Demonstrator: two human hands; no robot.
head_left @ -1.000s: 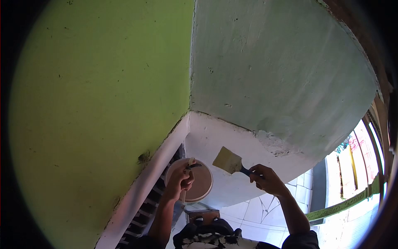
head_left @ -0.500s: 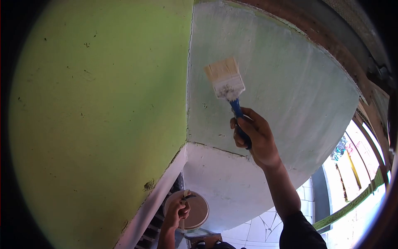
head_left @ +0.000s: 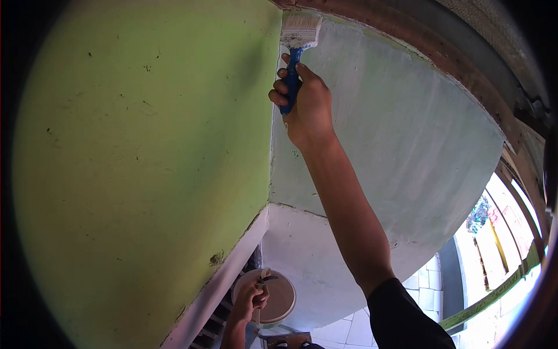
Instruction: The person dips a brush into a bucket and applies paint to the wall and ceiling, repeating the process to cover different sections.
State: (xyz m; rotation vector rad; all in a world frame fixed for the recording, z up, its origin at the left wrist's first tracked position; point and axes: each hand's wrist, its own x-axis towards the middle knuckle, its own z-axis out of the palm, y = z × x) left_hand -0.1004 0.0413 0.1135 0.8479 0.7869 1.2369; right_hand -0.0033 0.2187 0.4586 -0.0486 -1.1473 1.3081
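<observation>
My right hand (head_left: 305,102) grips the blue handle of a paintbrush (head_left: 297,41) and is stretched up high. The brush's pale bristles press against the top of the pale green wall (head_left: 407,134), right at the corner with the bright green wall (head_left: 145,151). Far below, my left hand (head_left: 250,298) holds a round paint bucket (head_left: 280,299) by its rim or handle, together with a thin stick.
A white band (head_left: 302,256) runs along the base of the pale wall. A brown wooden beam (head_left: 407,29) borders the wall's top. White tiled floor (head_left: 424,291) and a bright opening with a rail lie at the lower right.
My right hand has lifted the brush from beside the bucket up the pale green wall to its top corner. My left hand and the bucket have stayed low.
</observation>
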